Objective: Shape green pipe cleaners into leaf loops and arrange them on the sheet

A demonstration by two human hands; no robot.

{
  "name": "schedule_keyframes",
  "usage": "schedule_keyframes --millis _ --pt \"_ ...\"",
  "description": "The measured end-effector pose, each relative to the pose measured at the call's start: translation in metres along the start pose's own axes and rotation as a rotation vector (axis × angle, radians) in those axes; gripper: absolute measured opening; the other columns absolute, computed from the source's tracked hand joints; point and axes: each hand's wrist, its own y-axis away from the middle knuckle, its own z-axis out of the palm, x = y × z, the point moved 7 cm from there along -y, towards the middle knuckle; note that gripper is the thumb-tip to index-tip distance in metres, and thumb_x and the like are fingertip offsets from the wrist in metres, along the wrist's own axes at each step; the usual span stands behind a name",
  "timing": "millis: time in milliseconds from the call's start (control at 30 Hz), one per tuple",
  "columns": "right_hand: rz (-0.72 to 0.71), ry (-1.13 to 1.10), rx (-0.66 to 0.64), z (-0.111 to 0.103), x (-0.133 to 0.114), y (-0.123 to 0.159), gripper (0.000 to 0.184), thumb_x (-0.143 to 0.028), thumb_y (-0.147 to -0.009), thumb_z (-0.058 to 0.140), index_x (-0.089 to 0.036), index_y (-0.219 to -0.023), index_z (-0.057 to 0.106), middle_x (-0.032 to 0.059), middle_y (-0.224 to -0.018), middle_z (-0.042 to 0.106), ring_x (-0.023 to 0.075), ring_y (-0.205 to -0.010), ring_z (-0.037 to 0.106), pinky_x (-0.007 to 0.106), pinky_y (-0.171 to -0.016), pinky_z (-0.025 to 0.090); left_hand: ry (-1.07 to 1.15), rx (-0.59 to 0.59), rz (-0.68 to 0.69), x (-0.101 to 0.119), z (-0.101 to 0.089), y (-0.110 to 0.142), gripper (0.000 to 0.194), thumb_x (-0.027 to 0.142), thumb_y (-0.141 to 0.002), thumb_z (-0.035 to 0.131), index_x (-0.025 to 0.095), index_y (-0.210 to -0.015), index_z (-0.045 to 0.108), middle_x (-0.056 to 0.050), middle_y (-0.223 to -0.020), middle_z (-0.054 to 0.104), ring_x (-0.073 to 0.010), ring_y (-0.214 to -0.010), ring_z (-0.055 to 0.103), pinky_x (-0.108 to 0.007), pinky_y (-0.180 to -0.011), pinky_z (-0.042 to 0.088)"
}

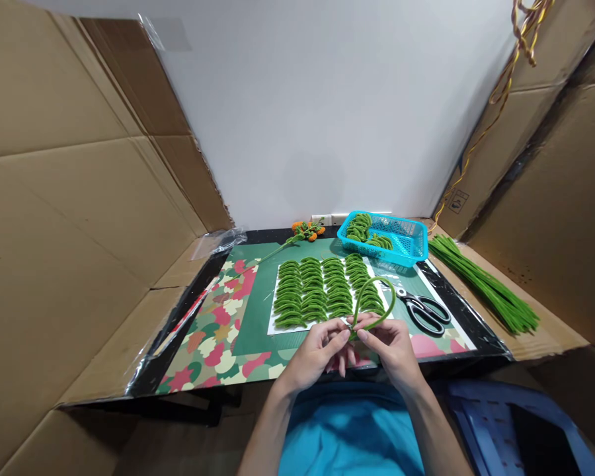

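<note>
Left hand, right hand pinch green loop; blue basket holds green pieces.

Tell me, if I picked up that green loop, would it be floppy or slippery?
The green loop probably bends easily but isn't floppy, since it arches up without drooping. It's likely light, being so thin. Its fuzzy-looking surface suggests it wouldn't be slippery.

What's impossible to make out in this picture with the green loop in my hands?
Head view: where the green loop ends, hidden by the left hand and right hand.
Head view: upper end of the twisted wire, cut off by the top edge.
Head view: full shape of the blue plastic piece, cut off by the bottom edge.
Head view: printed mark, too small to read.
</note>
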Motion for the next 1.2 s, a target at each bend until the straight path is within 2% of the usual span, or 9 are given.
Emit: schedule_keyframes --millis 233,433,567,667,767,833,1000,1200 --pt "-0.033 0.008 -0.036 0.0003 -0.002 0.0007 0.01 -0.035 -0.091 0.084 -0.026 -0.095 0.087 0.0081 -0.11 0.079 0.0265 -0.104 0.074 0.04 -0.098 0.058 0.075 -0.035 0.0 0.0043 0.0047 -0.0002 0.04 0.054 -0.098 0.072 0.016 -0.101 0.061 -0.002 -0.071 0.072 -0.01 -0.048 0.063 -0.017 -0.044 0.039" --pt "-0.011 0.014 -0.02 -0.0018 -0.0019 0.0016 0.012 -0.037 -0.09 0.085 -0.026 -0.094 0.087 0.0089 -0.113 0.079 0.0278 -0.106 0.073 0.039 -0.091 0.063 0.044 0.012 -0.017 0.0047 0.0018 0.0018 0.038 0.052 -0.099 0.071 0.015 -0.1 0.06 -0.002 -0.072 0.071 -0.0101 -0.05 0.064 -0.017 -0.045 0.038" --pt "-0.003 0.031 -0.006 -0.0016 -0.003 0.0012 0.015 -0.04 -0.088 0.087 -0.026 -0.094 0.088 0.0103 -0.123 0.078 0.0308 -0.115 0.073 0.046 -0.104 0.059 0.017 0.025 0.002 0.0051 -0.0008 0.0016 0.038 0.052 -0.1 0.068 0.016 -0.094 0.059 -0.002 -0.07 0.071 -0.0101 -0.047 0.064 -0.017 -0.042 0.035" --pt "0.014 0.019 -0.054 0.0029 -0.0038 0.0001 0.015 -0.041 -0.086 0.089 -0.027 -0.094 0.089 0.011 -0.127 0.078 0.0343 -0.12 0.072 0.051 -0.108 0.056 0.015 0.022 0.012 0.0072 -0.0004 0.0016 0.039 0.053 -0.099 0.069 0.016 -0.091 0.06 -0.001 -0.068 0.07 -0.0105 -0.048 0.063 -0.017 -0.042 0.035" --pt "0.021 0.005 -0.093 0.0066 -0.0047 -0.0008 0.016 -0.042 -0.085 0.09 -0.028 -0.091 0.089 0.0108 -0.12 0.08 0.0334 -0.111 0.076 0.05 -0.103 0.06 0.024 0.032 0.012 0.0095 0.0005 0.0019 0.039 0.053 -0.097 0.073 0.015 -0.098 0.067 -0.001 -0.069 0.068 -0.011 -0.049 0.063 -0.018 -0.043 0.038" --pt "0.007 -0.005 -0.072 0.0059 -0.0059 -0.0011 0.016 -0.042 -0.084 0.09 -0.028 -0.091 0.089 0.01 -0.112 0.081 0.0309 -0.103 0.077 0.046 -0.095 0.064 0.039 0.027 0.01 0.01 0.0016 0.0018 0.039 0.052 -0.096 0.074 0.014 -0.103 0.069 -0.001 -0.07 0.068 -0.0115 -0.051 0.062 -0.019 -0.043 0.039" --pt "0.022 -0.063 -0.011 0.0044 -0.0041 -0.0007 0.015 -0.041 -0.085 0.088 -0.027 -0.091 0.088 0.0085 -0.105 0.079 0.0259 -0.088 0.076 0.037 -0.07 0.067 0.062 0.02 0.016 0.0081 0.0011 0.0008 0.038 0.052 -0.097 0.072 0.016 -0.092 0.062 -0.002 -0.068 0.071 -0.0105 -0.048 0.062 -0.018 -0.043 0.037" --pt "-0.047 -0.005 0.041 0.0001 -0.0064 -0.0023 0.013 -0.039 -0.086 0.088 -0.027 -0.09 0.088 0.0072 -0.095 0.08 0.0256 -0.093 0.075 0.039 -0.085 0.063 0.027 0.029 -0.003 0.0077 0.0001 0.0019 0.04 0.055 -0.098 0.071 0.016 -0.095 0.061 -0.001 -0.067 0.071 -0.0102 -0.046 0.063 -0.017 -0.043 0.035"
